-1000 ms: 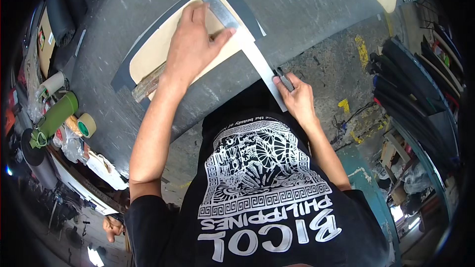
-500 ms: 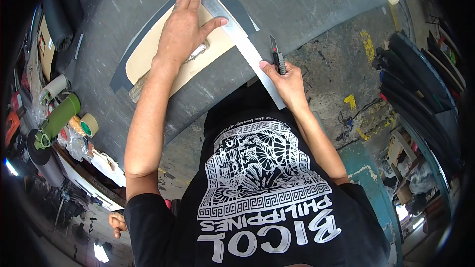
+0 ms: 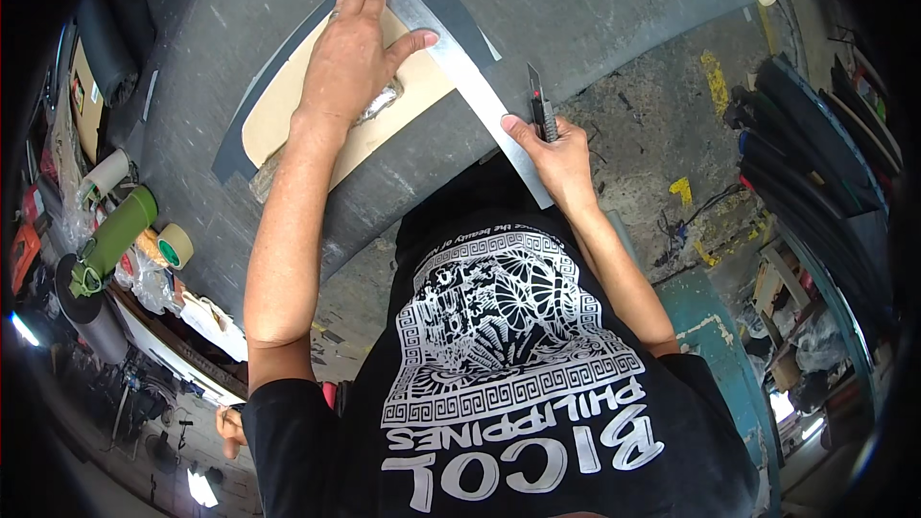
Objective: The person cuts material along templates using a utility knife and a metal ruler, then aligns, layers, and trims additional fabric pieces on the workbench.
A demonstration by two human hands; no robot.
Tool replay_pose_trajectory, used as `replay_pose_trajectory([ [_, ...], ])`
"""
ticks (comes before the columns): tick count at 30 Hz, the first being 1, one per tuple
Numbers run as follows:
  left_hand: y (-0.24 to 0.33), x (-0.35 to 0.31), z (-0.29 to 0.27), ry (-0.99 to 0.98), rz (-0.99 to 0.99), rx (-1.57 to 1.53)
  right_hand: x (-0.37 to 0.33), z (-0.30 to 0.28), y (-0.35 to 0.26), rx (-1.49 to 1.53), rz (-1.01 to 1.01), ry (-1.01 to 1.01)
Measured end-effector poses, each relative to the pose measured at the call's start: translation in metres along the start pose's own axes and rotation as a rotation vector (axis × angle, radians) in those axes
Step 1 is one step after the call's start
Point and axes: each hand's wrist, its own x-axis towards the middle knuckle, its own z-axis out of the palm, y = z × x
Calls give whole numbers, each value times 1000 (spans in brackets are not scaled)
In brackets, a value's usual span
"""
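Observation:
My left hand (image 3: pixel 350 58) lies flat, fingers stretched out and thumb spread, on a cream pattern board (image 3: pixel 278 115). Its thumb and fingertips press along a long steel ruler (image 3: pixel 470 84). Beneath the board is a dark sheet (image 3: pixel 449 2), showing past its edges. My right hand (image 3: pixel 558 161) grips a utility knife (image 3: pixel 544 115), blade out and pointing away from me, while the thumb rests on the ruler's near end. Partly under my left hand sits a shiny wrapped lump (image 3: pixel 386 98). Another rough block (image 3: pixel 266 176) is at the board's near left corner, partly behind my forearm.
The dark worktable (image 3: pixel 614 0) ends in front of me. At left are a green roll (image 3: pixel 120 230), a tape roll (image 3: pixel 175 245) and a black roll (image 3: pixel 107 48). Dark sheets (image 3: pixel 806 153) are stacked at right. Another person's hand (image 3: pixel 230 430) shows at lower left.
The knife has tilted slightly, its tip a little to the right. Both hands and the ruler hold almost the same place. The other person's hand at lower left has shifted slightly.

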Motion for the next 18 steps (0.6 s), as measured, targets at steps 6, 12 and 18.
replay_pose_trajectory([
  [6,3,-1,3,-2,3,4,1,-1,5,12,15,14],
  [12,5,2,5,-8,8,8,3,-3,9,10,17,6],
  [18,5,2,5,1,17,44,5,-4,8,11,18,-12],
])
